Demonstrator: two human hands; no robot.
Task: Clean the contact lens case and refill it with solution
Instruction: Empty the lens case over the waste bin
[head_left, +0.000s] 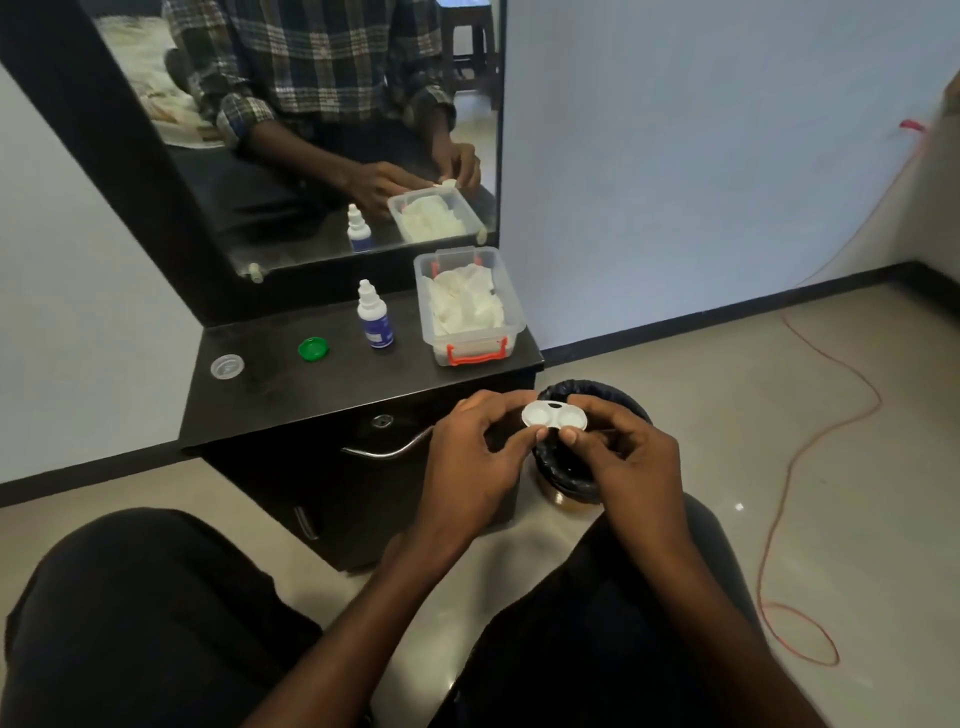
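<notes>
A white two-well contact lens case (554, 416) with both wells uncovered is held over a small bin lined with a black bag (574, 470). My left hand (470, 457) pinches its left end and my right hand (631, 457) pinches its right end. On the black table top (322, 384) lie a green cap (313, 348) and a clear white cap (227, 366). A small solution bottle (374, 322) with a blue label stands upright behind them.
A clear plastic box (470, 306) with red latches holds white tissues at the table's right end. A black-framed mirror (311, 130) stands behind. A drawer handle (387, 451) sits under the table edge. A red cable (810, 467) snakes over the floor on the right.
</notes>
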